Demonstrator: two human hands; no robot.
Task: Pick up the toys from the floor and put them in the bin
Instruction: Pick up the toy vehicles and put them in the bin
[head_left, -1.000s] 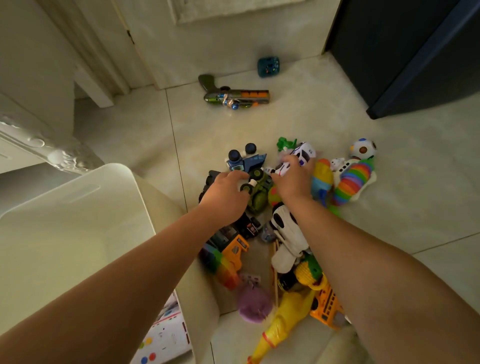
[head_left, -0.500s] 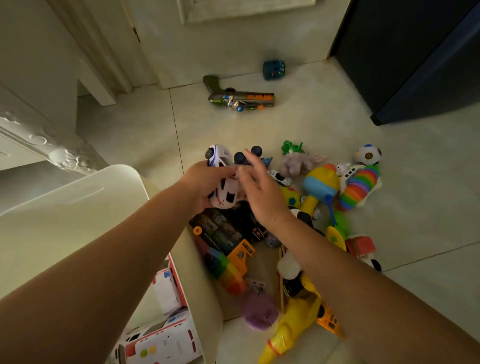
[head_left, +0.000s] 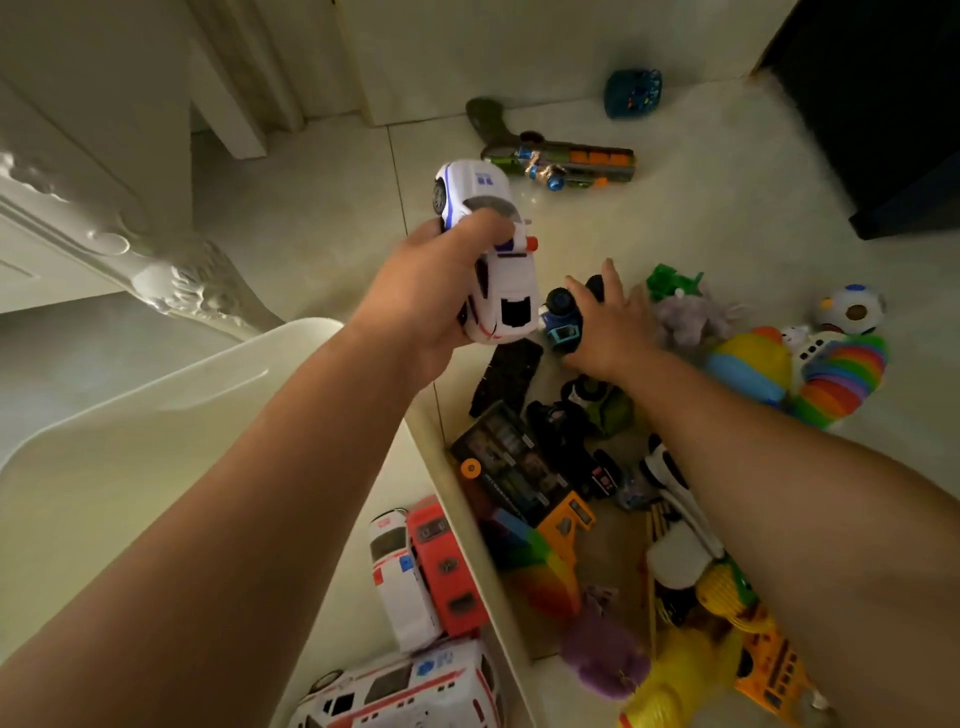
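My left hand (head_left: 423, 299) grips a white toy police car (head_left: 485, 244) and holds it in the air near the far corner of the white bin (head_left: 171, 384). My right hand (head_left: 605, 325) reaches down with straight fingers and touches a small blue toy vehicle with black wheels (head_left: 563, 319) on the floor. Inside the bin lie a red and white toy ambulance (head_left: 423, 571) and a white toy bus (head_left: 410, 691). A heap of toys covers the floor right of the bin, among them a rainbow slug (head_left: 841, 382), a purple plush (head_left: 691, 317) and an orange truck (head_left: 563, 525).
A toy gun (head_left: 556, 158) and a teal toy (head_left: 631, 93) lie farther off near the wall. A dark cabinet (head_left: 883, 104) stands at the upper right. White carved furniture (head_left: 104, 228) rises beside the bin at the left.
My left hand has lifted the white police car up and left, away from the pile and toward the bin. My right hand let go of it and dropped onto the blue vehicle.
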